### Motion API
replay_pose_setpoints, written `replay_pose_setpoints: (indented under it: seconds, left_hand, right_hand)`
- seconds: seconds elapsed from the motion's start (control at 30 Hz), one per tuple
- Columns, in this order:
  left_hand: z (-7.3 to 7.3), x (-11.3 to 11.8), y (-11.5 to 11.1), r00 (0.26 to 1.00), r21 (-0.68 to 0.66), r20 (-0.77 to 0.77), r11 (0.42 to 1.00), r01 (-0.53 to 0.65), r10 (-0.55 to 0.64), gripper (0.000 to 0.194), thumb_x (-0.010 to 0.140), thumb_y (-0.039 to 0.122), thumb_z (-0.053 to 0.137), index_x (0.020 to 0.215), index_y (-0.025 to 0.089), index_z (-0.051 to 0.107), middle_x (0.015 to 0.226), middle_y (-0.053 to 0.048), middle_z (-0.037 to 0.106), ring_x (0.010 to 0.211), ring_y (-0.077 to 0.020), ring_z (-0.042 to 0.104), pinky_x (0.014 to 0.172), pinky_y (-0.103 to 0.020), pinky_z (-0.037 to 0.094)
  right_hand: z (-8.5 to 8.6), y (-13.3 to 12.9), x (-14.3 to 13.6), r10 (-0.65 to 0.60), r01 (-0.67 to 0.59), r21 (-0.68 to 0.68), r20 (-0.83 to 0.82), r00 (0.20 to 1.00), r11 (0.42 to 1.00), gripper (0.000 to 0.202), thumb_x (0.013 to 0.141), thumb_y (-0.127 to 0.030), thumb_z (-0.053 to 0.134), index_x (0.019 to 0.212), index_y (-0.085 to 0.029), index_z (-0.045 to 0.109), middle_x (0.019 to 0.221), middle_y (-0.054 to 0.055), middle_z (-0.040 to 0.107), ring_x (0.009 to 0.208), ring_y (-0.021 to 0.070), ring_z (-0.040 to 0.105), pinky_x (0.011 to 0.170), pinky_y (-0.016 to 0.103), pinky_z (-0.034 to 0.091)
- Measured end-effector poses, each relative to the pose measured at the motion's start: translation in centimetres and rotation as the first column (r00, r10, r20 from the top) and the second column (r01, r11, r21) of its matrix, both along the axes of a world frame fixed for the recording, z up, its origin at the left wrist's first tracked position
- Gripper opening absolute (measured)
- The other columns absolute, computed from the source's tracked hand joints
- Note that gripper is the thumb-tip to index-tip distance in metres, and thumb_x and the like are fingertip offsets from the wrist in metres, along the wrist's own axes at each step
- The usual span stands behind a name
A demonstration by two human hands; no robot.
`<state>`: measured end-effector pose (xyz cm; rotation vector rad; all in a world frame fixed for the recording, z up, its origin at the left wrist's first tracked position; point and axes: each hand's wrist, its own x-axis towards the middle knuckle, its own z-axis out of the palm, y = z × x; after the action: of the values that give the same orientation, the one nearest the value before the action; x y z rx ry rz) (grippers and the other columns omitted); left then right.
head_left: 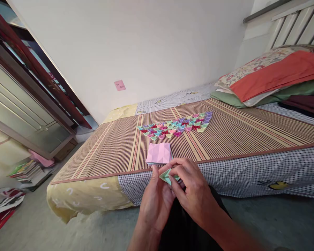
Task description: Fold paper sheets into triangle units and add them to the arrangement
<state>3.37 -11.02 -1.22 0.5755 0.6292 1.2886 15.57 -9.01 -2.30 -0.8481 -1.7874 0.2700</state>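
A small folded green paper piece [165, 176] is held between both hands just in front of the bed's edge. My left hand [158, 195] cradles it from below, palm turned up, with its thumb beside the paper's left tip. From the right, the fingers of my right hand [189, 186] pinch the paper. Right behind the hands lies a stack of creased paper squares [159, 153], the top sheet pink. Farther back on the mat stand several rows of folded paper boats [175, 126] in many colours.
A striped mat [115, 150] covers the bed, over a checked and yellow sheet [94, 191]. Pillows [274, 76] lie at the right by the headboard. A pink note [119, 85] is on the wall. Books [28, 170] are piled on the left.
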Motion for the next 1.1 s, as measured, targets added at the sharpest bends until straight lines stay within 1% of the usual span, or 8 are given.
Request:
replay_pose_setpoints:
  seconds: [0.1,0.23,0.4,0.53,0.77,0.83,0.97,1.1]
  left_hand:
    - [-0.4,1.0,0.2,0.996,-0.04,0.031,0.996,-0.077,0.079,0.043,0.095,0.052,0.066,0.104,0.012,0.078,0.11,-0.014,0.074,0.119,-0.0306,0.066,0.103,-0.042,0.053]
    - [-0.4,1.5,0.3,0.991,-0.062,0.054,0.991,-0.121,0.125,0.041,0.096,0.05,0.065,0.102,0.012,0.077,0.107,-0.013,0.074,0.115,-0.0275,0.068,0.103,-0.039,0.053]
    - [-0.1,2.0,0.4,0.975,-0.157,0.152,0.978,-0.135,0.159,0.043,0.106,0.041,0.047,0.096,0.011,0.076,0.099,-0.012,0.075,0.105,-0.0231,0.071,0.099,-0.036,0.057]
    - [-0.3,2.5,0.5,0.973,-0.201,0.132,0.967,-0.159,0.188,0.045,0.109,0.034,0.04,0.094,0.01,0.076,0.097,-0.013,0.075,0.105,-0.0229,0.072,0.098,-0.035,0.057]
    - [-1.3,1.5,0.6,0.971,-0.123,0.079,0.969,-0.215,0.225,0.042,0.099,0.051,0.059,0.102,0.012,0.075,0.096,-0.013,0.075,0.096,-0.0258,0.074,0.093,-0.042,0.059]
    - [-1.5,1.2,0.6,0.962,-0.108,0.023,0.958,-0.267,0.271,0.04,0.096,0.049,0.065,0.109,0.012,0.073,0.098,-0.013,0.076,0.096,-0.0256,0.074,0.093,-0.042,0.058]
    - [-1.7,1.1,0.4,0.95,-0.057,-0.05,0.949,-0.31,0.307,0.033,0.084,0.031,0.078,0.112,0.015,0.073,0.102,-0.011,0.077,0.1,-0.025,0.074,0.095,-0.041,0.057]
    - [-1.8,1.5,0.2,0.942,-0.063,-0.088,0.942,-0.33,0.324,0.037,0.077,0.026,0.081,0.112,0.016,0.075,0.097,-0.008,0.077,0.093,-0.0227,0.074,0.091,-0.039,0.057]
  right_hand:
    - [-0.4,0.1,-0.2,-0.044,0.045,-0.007,0.076,0.996,0.999,0.02,0.088,0.0,0.059,0.089,-0.02,0.063,0.113,0.012,0.067,0.107,0.0308,0.062,0.089,0.052,0.051]
    - [-0.6,0.3,-0.2,-0.048,0.048,0.0,0.126,0.991,0.999,0.02,0.092,-0.003,0.058,0.091,-0.021,0.066,0.113,0.01,0.069,0.105,0.0296,0.062,0.088,0.049,0.051]
    - [-1.0,0.5,-0.2,-0.05,0.051,-0.004,0.095,0.994,0.999,0.018,0.093,-0.003,0.061,0.091,-0.02,0.068,0.107,0.008,0.07,0.101,0.0279,0.062,0.089,0.048,0.049]
    - [-1.3,0.5,-0.3,-0.036,0.04,-0.048,0.092,0.995,0.998,0.019,0.09,-0.001,0.063,0.092,-0.02,0.067,0.106,0.008,0.069,0.101,0.0286,0.062,0.088,0.049,0.049]
    - [-1.0,0.7,1.5,0.048,-0.051,-0.074,-0.046,0.998,0.996,0.027,0.092,-0.008,0.06,0.113,-0.023,0.065,0.117,0.01,0.067,0.114,0.0281,0.064,0.096,0.047,0.054]
    - [-0.9,0.8,2.2,0.03,-0.039,-0.116,-0.082,0.996,0.992,0.021,0.094,-0.012,0.058,0.11,-0.022,0.065,0.109,0.009,0.069,0.104,0.0253,0.067,0.089,0.042,0.057]
    - [-0.9,0.5,2.1,0.012,-0.024,-0.257,-0.051,0.999,0.966,0.01,0.094,-0.015,0.061,0.1,-0.022,0.066,0.088,0.003,0.07,0.076,0.0191,0.067,0.069,0.031,0.056]
    - [-1.1,0.1,0.7,-0.016,0.028,-0.295,0.042,0.999,0.955,0.012,0.092,-0.012,0.062,0.099,-0.021,0.066,0.083,0.001,0.068,0.07,0.0185,0.065,0.064,0.031,0.051]
